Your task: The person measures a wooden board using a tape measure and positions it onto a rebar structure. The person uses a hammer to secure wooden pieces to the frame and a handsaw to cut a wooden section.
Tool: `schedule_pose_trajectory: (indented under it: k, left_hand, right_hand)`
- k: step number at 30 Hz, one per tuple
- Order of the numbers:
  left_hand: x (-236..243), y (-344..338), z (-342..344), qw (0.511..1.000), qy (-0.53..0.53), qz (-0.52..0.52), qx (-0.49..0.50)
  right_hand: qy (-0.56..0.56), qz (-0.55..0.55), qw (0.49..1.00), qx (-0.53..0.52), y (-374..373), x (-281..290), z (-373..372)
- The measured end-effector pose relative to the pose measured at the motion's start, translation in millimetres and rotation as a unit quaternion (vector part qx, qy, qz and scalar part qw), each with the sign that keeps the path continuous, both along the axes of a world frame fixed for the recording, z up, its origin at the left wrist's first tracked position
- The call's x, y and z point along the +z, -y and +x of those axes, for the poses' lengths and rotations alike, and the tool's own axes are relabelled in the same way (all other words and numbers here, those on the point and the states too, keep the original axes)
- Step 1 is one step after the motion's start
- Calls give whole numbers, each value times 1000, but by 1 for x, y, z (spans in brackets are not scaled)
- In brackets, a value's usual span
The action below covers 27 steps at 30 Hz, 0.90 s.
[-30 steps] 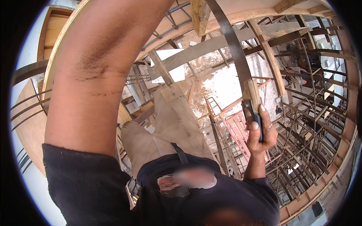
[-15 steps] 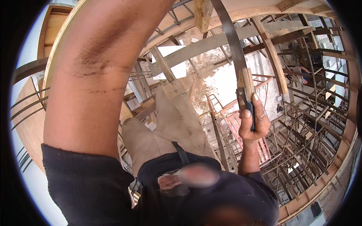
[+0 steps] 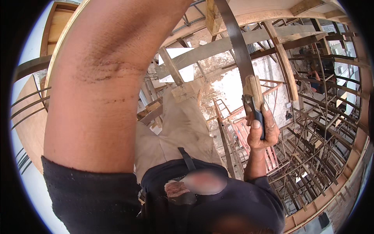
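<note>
I grip a hand saw by its wood-and-black handle (image 3: 254, 93) in my right hand (image 3: 261, 130), at right of centre. Its long dark blade (image 3: 239, 45) runs up past the end of a short timber piece (image 3: 212, 17) to the top edge; whether it touches the timber I cannot tell. My left arm is raised across the left of the picture and leaves it at the top, so my left hand is out of sight. My legs in khaki trousers (image 3: 179, 136) are below me.
Timber beams (image 3: 279, 50) and rebar (image 3: 193, 15) surround me, with a plywood sheet (image 3: 29, 121) at left. Far down are a pale rubble-marked floor (image 3: 224, 87), red metal frames (image 3: 239, 128) and dense scaffolding (image 3: 319, 140). A co-worker (image 3: 314, 82) is far below at the right.
Over the last second my right hand and the saw have shifted up and slightly left. My raised left arm has moved a little to the right.
</note>
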State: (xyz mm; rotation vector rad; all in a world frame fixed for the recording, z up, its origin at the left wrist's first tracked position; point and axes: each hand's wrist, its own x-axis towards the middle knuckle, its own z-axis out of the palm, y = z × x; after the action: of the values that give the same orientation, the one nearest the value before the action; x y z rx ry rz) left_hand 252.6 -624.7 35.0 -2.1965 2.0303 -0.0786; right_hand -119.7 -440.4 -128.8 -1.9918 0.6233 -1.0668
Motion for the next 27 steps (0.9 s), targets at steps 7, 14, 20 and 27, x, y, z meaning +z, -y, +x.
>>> schedule_pose_trajectory:
  k: [7,14,20,27]
  left_hand:
    - [2,-12,22,989,-146,-33,-2]
    - [-104,-119,-89,844,-246,-458,-130]
    - [-115,-136,-135,728,-445,-520,-42]
    - [-101,-139,-140,650,-509,-562,-48]
  right_hand:
    - [-15,3,999,-37,18,18,14]
    - [-65,-7,996,-58,-15,39,-27]
    - [-117,-2,992,-46,-30,95,-19]
    - [-140,-17,990,-15,-36,119,-21]
